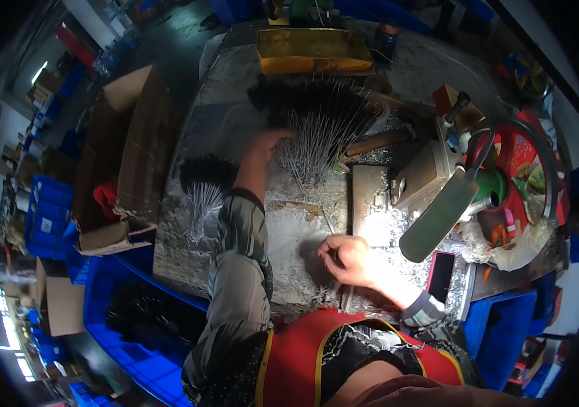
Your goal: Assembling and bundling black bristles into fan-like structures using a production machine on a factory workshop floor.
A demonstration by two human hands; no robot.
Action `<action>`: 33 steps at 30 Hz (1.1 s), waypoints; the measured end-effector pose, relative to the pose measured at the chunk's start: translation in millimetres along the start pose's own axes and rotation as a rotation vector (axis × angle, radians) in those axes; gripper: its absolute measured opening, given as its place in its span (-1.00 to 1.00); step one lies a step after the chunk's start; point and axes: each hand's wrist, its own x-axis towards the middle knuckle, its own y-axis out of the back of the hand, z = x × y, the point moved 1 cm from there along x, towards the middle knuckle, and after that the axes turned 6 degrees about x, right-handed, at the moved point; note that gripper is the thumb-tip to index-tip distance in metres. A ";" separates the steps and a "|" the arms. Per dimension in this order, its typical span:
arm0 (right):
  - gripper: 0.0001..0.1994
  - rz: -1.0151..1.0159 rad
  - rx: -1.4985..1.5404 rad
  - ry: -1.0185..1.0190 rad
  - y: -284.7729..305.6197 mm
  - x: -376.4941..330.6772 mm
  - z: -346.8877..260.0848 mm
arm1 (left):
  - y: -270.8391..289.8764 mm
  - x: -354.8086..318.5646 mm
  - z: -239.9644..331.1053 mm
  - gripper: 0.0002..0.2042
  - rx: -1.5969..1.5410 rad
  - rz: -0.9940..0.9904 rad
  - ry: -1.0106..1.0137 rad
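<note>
A large pile of black-bristled brushes with thin wire stems (310, 146) lies across the middle of the worktable. My left hand (269, 144) reaches to the left edge of that pile; its fingertips are blurred against the stems, and whether they grip one does not show. Left of my forearm lies a smaller bunch of the same wire brushes (202, 197). My right hand (347, 261) rests low over the lit, dusty near part of the table with fingers curled in; what they hold, if anything, is hidden. Beside it is a bench machine (425, 176) with a metal plate.
A dark green lamp head (438, 216) hangs over the right side. A phone (441, 277) lies near the right edge. A yellow tray (313, 53) stands at the back. An open cardboard box (143, 149) and a blue bin (109, 325) flank the table's left side.
</note>
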 end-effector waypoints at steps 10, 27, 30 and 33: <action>-0.88 0.439 -0.279 0.234 -15.8 166.5 33.2 | 42.7 -15.1 -30.0 -0.83 -0.487 0.046 0.125; -0.78 0.034 -0.408 0.126 -10.0 182.6 48.2 | 15.8 -36.1 -16.7 -0.79 -0.524 0.107 0.097; -0.79 0.201 -0.131 0.120 -8.1 183.7 54.0 | 24.9 -39.9 -15.1 -0.70 -0.481 0.164 0.042; -0.79 0.406 -0.089 0.193 3.7 186.1 66.4 | 8.6 -49.1 -0.7 -0.59 -0.438 0.217 -0.115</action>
